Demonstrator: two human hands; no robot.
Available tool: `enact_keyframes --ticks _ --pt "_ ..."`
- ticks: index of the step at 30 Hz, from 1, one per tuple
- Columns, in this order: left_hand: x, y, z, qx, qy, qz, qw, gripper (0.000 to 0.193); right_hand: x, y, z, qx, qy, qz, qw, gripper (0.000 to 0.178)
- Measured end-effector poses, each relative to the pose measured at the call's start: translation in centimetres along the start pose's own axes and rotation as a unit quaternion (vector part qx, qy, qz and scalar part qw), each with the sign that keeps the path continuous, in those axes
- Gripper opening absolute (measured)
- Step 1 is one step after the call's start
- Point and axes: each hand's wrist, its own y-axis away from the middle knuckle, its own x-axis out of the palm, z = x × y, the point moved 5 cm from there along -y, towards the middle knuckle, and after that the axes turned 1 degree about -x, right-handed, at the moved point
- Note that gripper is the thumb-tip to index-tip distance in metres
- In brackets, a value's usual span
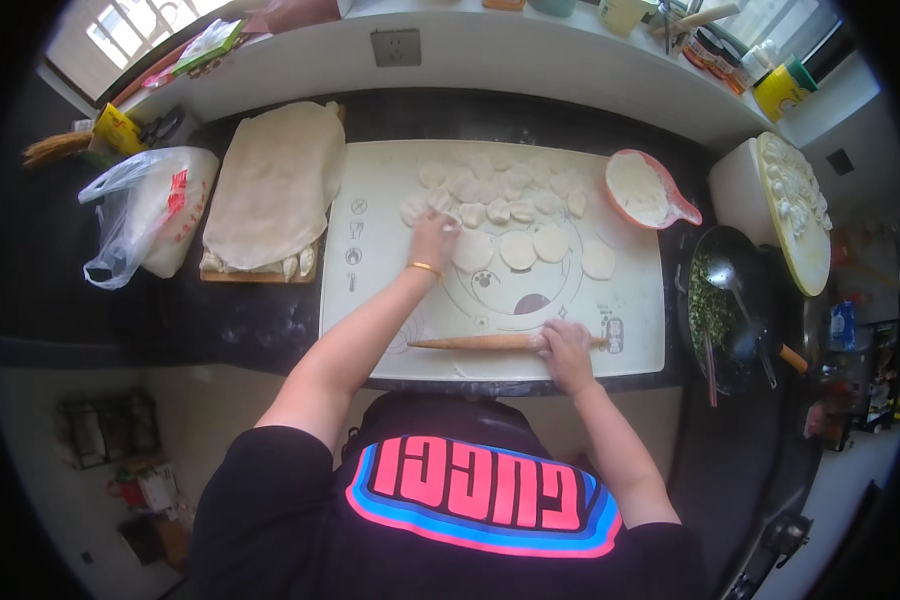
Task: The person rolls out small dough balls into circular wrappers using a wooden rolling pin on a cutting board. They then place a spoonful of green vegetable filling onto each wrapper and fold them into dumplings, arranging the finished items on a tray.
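Pale brown wood makes up the long, thin rolling pin, which lies near the front edge of the flat cream mat. The bare right hand rests over the pin, near the mat's right side; I cannot tell if its fingers wrap all the way round. The bare left hand, with a thin gold bangle on its wrist, is well apart from it, toward the mat's back left, by the small white dough lumps; I cannot tell if it pinches one. If the right hand lets go, the pin could roll over the mat's front edge and fall. The flat, pale dough rounds lie near the middle of the mat, close together. With too little flour under them, they could stick to the mat and tear when lifted. The bangle could drag on soft dough if the wrist dips. At the mat's back right corner, the round pink bowl of white flour has its handle poking past the edge, so a bump could tip it. Left of the mat, the wide, pale dough sheet could dry and crack if it lies too long in the air.
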Motion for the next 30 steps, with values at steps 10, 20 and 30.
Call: enact_keyframes --ticks 10,20,30 --pt "-0.8 -1.9 0.0 -0.135 -0.117 0.1 0.979 0.031 0.0 0.3 -0.1 -0.018 0.02 -0.011 1.0 0.046" --pt "-2.8 11.2 0.5 0.302 -0.14 0.233 0.914 0.046 -0.6 0.6 0.4 -0.037 0.018 -0.018 0.999 0.045" --pt "-0.5 13.9 -0.8 0.101 -0.177 0.293 0.934 0.068 -2.1 0.4 -1.2 -0.004 -0.011 -0.042 0.999 0.043"
